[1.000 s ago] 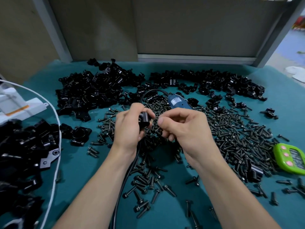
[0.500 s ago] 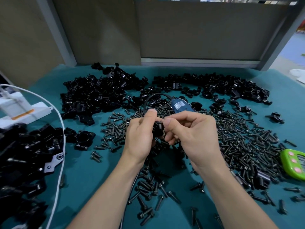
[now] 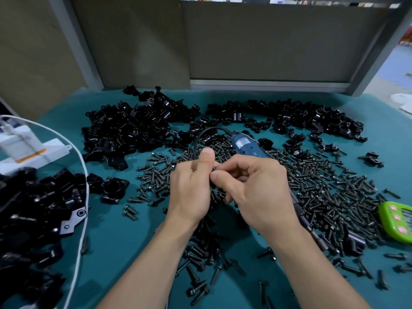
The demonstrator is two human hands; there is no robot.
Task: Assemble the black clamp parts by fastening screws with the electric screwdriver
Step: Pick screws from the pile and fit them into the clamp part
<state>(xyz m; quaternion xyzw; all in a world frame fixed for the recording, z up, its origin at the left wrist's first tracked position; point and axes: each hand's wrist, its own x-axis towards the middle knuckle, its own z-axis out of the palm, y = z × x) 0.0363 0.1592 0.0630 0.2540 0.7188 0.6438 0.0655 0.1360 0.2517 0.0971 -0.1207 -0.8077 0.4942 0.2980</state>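
Hands meet over the middle of the tabletop (image 3: 124, 241): the left hand (image 3: 189, 188) is curled, thumb up, round a black clamp part (image 3: 211, 177) almost wholly hidden by its fingers, and the right hand (image 3: 256, 188) pinches a small screw (image 3: 214, 168) right against it. Just behind them the blue electric screwdriver (image 3: 245, 144) lies among the loose screws (image 3: 323, 186), with heaped clamp parts (image 3: 133, 130) along the far edge and a green timer (image 3: 396, 219) at the right edge.
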